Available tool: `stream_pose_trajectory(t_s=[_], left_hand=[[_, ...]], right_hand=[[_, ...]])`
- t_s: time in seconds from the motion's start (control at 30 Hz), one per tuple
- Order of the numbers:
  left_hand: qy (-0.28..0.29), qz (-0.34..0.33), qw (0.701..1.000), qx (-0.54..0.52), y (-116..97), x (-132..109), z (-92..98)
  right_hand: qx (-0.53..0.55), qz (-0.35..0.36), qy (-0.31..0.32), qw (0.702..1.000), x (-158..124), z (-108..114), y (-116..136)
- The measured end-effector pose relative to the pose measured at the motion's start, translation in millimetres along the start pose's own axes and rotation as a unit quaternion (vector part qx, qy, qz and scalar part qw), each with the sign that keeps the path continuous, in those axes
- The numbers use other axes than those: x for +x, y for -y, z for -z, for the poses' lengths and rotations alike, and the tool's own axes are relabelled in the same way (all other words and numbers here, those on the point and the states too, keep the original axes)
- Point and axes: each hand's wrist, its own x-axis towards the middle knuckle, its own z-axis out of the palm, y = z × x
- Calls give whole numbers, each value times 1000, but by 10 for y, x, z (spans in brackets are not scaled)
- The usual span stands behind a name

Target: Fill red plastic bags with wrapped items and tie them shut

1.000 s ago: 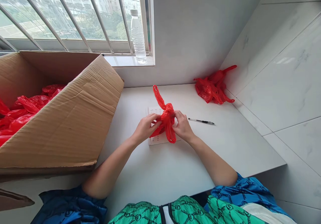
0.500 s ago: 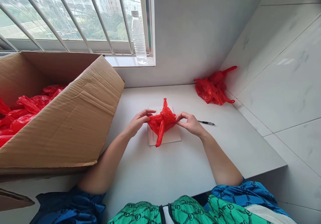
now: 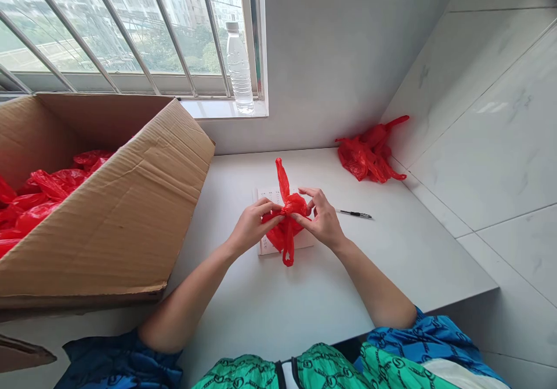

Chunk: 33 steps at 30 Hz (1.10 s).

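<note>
Head view: left hand (image 3: 251, 225) closed on gathered middle of red plastic bag (image 3: 296, 205), centre of frame, above paper sheet (image 3: 272, 196); right hand (image 3: 322, 219) half open, touching bag, firmness unclear. Both seemingly placed to leave bag ends free.

The plastic bag (image 3: 287, 218) on the notepad is bright red, as are the bunched bag (image 3: 363, 158) by the wall and the bags (image 3: 39, 188) in the box; the cardboard box (image 3: 130, 203) is plain brown; the tabletop (image 3: 270, 325) is white; the wall tiles (image 3: 487, 133) are white with faint grey veining; the sleeve (image 3: 418, 334) is blue with a dark chain pattern; the garment (image 3: 387, 368) below is green with the same black pattern.
</note>
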Motion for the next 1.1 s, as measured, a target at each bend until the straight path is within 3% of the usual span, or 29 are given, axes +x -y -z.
stream_pose_trajectory(t_s=[0.1,0.23,0.3,0.43,0.47,0.53,0.6,0.67,0.77,0.87,1.1], left_hand=[[-53,-44,997,24,-20,5,19],[-107,-67,988,89,10,26,66],[-79,-34,987,135,70,43,112],[74,43,984,154,195,64,230],[86,54,984,148,203,64,251],[47,68,987,140,180,59,258],[-29,59,987,150,126,49,202],[-66,19,982,174,86,28,81],[-12,-45,972,231,118,-34,-168],[44,-37,955,291,246,-121,-371],[64,-25,937,342,403,-220,-454]], right_hand=[[45,35,10,998,-7,-14,17],[46,39,-34,998,34,-16,-23],[22,20,-12,999,62,17,-73],[-45,-56,84,994,85,132,-159],[-43,-65,101,992,84,158,-163],[-23,-62,108,992,80,187,-143],[-13,-50,79,996,74,174,-102],[-28,-36,43,998,59,107,-73],[-86,4,47,995,3,-84,-102],[-170,28,126,977,-92,-306,-195],[-255,17,182,949,-222,-500,-293]])
